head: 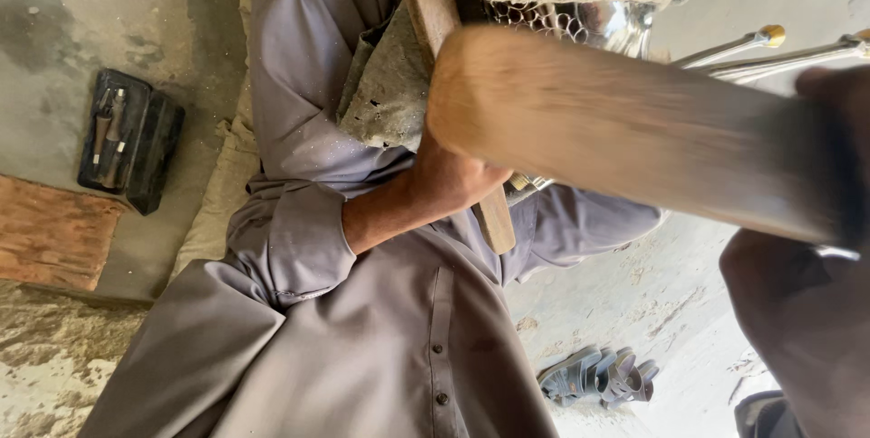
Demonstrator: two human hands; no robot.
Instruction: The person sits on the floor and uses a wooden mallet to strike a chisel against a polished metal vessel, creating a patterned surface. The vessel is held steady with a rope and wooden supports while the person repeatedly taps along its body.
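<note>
Wooden, thick and blurred, a round mallet (634, 130) is gripped at the frame's right edge by the right hand (838, 112). Beneath it, the left hand (453, 180) is closed on a narrow wooden slat (494, 216).

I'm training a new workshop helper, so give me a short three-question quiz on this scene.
1. True or false: the black tool case lies open on the floor.
2. What does the left hand grip? A) wooden slat B) rope C) sandal
3. Which blurred thing does the right hand hold?
Key: 1 true; 2 A; 3 the wooden mallet.
</note>
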